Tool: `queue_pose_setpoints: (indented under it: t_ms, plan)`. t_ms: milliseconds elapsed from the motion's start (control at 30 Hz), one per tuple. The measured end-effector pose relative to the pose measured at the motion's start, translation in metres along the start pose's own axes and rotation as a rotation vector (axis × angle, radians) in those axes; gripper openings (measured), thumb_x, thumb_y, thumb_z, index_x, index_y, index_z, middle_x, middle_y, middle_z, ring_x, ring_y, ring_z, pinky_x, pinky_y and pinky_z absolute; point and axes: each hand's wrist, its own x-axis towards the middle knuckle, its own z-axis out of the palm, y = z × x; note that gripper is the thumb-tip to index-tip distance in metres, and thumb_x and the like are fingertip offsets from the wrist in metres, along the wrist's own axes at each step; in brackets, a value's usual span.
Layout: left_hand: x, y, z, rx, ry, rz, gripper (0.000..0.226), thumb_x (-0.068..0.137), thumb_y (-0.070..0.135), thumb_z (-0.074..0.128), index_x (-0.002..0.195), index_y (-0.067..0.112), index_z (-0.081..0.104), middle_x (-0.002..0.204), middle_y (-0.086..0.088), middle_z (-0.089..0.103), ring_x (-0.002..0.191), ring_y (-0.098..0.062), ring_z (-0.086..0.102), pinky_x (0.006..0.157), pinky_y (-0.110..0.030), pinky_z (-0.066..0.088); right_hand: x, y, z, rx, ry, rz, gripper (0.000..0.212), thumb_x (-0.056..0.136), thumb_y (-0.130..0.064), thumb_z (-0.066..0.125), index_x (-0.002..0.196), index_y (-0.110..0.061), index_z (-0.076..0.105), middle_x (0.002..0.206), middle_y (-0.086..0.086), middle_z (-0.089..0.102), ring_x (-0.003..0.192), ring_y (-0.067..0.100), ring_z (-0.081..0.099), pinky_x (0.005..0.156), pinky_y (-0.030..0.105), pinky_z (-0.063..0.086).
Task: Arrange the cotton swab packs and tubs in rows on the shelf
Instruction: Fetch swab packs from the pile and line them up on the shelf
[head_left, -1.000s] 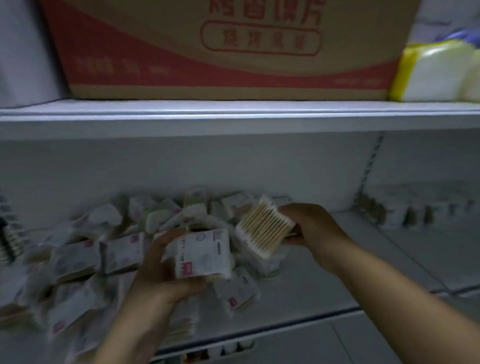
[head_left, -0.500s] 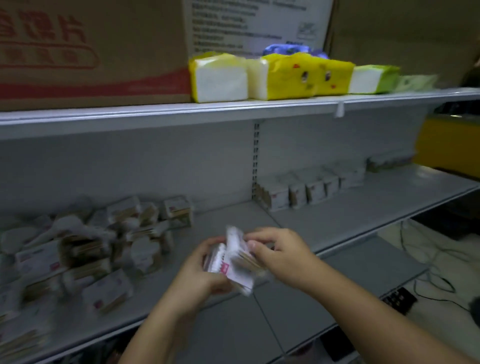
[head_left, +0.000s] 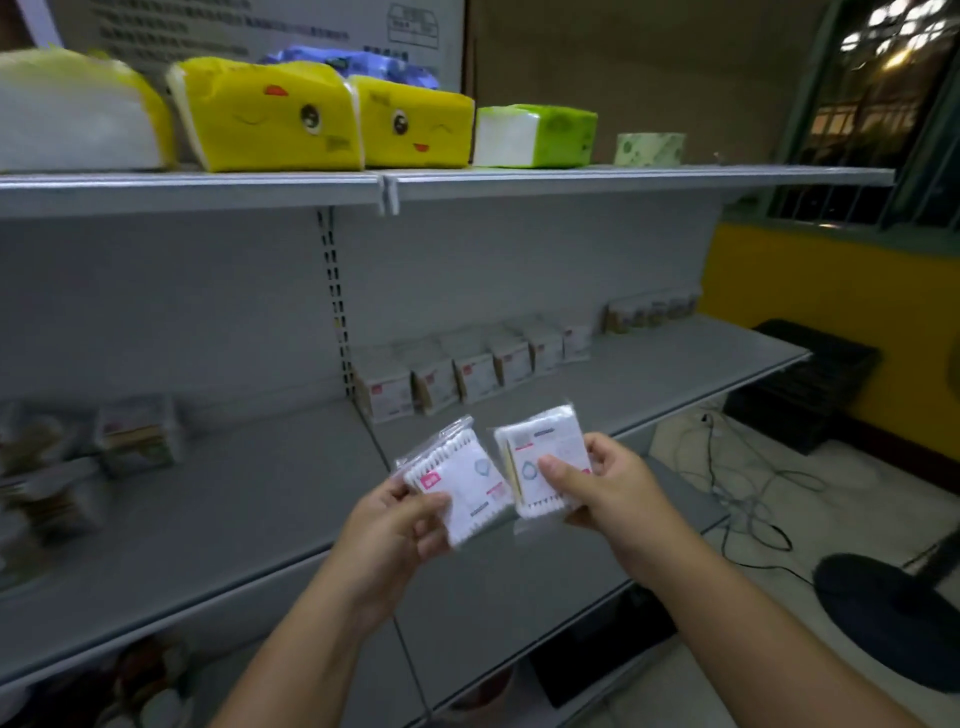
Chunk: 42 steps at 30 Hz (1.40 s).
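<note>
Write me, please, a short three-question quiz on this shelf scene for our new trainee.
1. True or false: the left hand holds a cotton swab pack while the right hand holds nothing.
2. Where does the tidy row of swab packs stand? A: in a basket. B: at the back of the middle shelf, right of the slotted upright. C: on the floor.
3. Fill in: the soft yellow and green goods on the upper shelf are ______ packs.
Key: 1 false, the right hand holds a second pack. 2 B. 3 tissue.
</note>
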Motion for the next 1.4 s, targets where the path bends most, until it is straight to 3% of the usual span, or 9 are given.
queue_pose_setpoints:
  t_ms: [167,267,500,700,933,1100,1233,1300,1400]
  plan:
    - [0.051,-0.017,0.029,0.052,0.007,-0.062,0.032,0.089,-0.001,0.053,0.120,0.005,0.053,0.095,-0.016,0.050,0.085,-0.029,0.045,0.063,-0.031,0.046,0.038,0.013,-0.049,0.198,0.057,0.148,0.009,0.087,-0.007,0.060,0.096,-0.009,0.061,0.079,0.005,0.074,0.067,0.015,0.069,0.056,0.029,0.055]
    - [0.091,-0.028,0.044,0.097,0.027,-0.072,0.018,0.087,0.000,0.052,0.101,0.012,0.055,0.074,-0.011,0.047,0.066,-0.021,0.045,0.059,-0.026,0.038,0.069,0.020,-0.073,0.313,0.071,0.208,0.020,0.087,0.007,0.048,0.098,-0.004,0.059,0.088,0.016,0.071,0.075,0.025,0.067,0.053,0.029,0.055]
    - [0.186,-0.049,0.083,0.087,0.030,-0.116,0.029,0.082,-0.011,0.052,0.104,0.005,0.060,0.100,-0.014,0.072,0.093,-0.030,0.067,0.080,-0.038,0.049,0.148,0.020,-0.134,0.175,0.151,0.234,0.045,0.076,0.023,0.051,0.101,-0.014,0.057,0.081,0.012,0.065,0.065,0.020,0.059,0.044,0.022,0.048]
    - [0.250,-0.061,0.114,0.197,0.116,-0.082,0.026,0.081,-0.009,0.064,0.099,0.009,0.059,0.094,-0.017,0.069,0.081,-0.027,0.062,0.074,-0.039,0.047,0.204,0.029,-0.172,0.188,0.255,0.148,0.018,0.081,0.012,0.054,0.083,-0.006,0.058,0.072,0.013,0.065,0.059,0.017,0.064,0.053,0.025,0.050]
    - [0.286,-0.078,0.117,0.391,0.217,-0.081,0.040,0.068,-0.011,0.075,0.102,0.004,0.061,0.071,-0.008,0.072,0.061,-0.023,0.063,0.060,-0.038,0.053,0.278,0.045,-0.193,0.142,0.146,0.194,0.021,0.089,-0.013,0.062,0.109,-0.008,0.063,0.103,0.017,0.069,0.090,0.028,0.066,0.071,0.035,0.051]
    - [0.310,-0.076,0.133,0.479,0.388,-0.046,0.048,0.068,-0.005,0.079,0.102,0.014,0.051,0.089,-0.003,0.070,0.071,-0.011,0.066,0.054,-0.028,0.054,0.355,0.047,-0.203,-0.488,0.082,-0.041,0.026,0.073,-0.029,0.079,0.093,-0.019,0.065,0.091,0.000,0.068,0.082,0.011,0.063,0.067,0.027,0.048]
    - [0.319,-0.069,0.145,0.548,0.490,0.022,0.055,0.070,-0.001,0.079,0.112,0.017,0.049,0.086,0.006,0.067,0.072,-0.001,0.065,0.059,-0.020,0.054,0.406,0.049,-0.193,-0.878,-0.104,-0.552,0.020,0.076,-0.030,0.077,0.086,-0.014,0.070,0.086,-0.001,0.063,0.083,0.014,0.057,0.070,0.012,0.034]
    - [0.318,-0.065,0.150,0.580,0.533,0.031,0.058,0.070,0.003,0.080,0.118,0.017,0.049,0.096,0.000,0.069,0.086,-0.013,0.066,0.075,-0.029,0.055,0.422,0.052,-0.187,-1.019,-0.207,-0.732,0.026,0.077,-0.027,0.077,0.095,-0.008,0.073,0.091,0.009,0.065,0.089,0.025,0.060,0.076,0.018,0.034]
    - [0.310,-0.066,0.148,0.561,0.574,0.085,0.047,0.070,-0.001,0.079,0.097,0.027,0.053,0.079,0.013,0.066,0.069,0.003,0.066,0.058,-0.014,0.051,0.434,0.061,-0.185,-1.052,-0.218,-0.908,0.022,0.071,-0.021,0.082,0.090,-0.011,0.076,0.087,0.011,0.067,0.083,0.034,0.061,0.074,0.034,0.047]
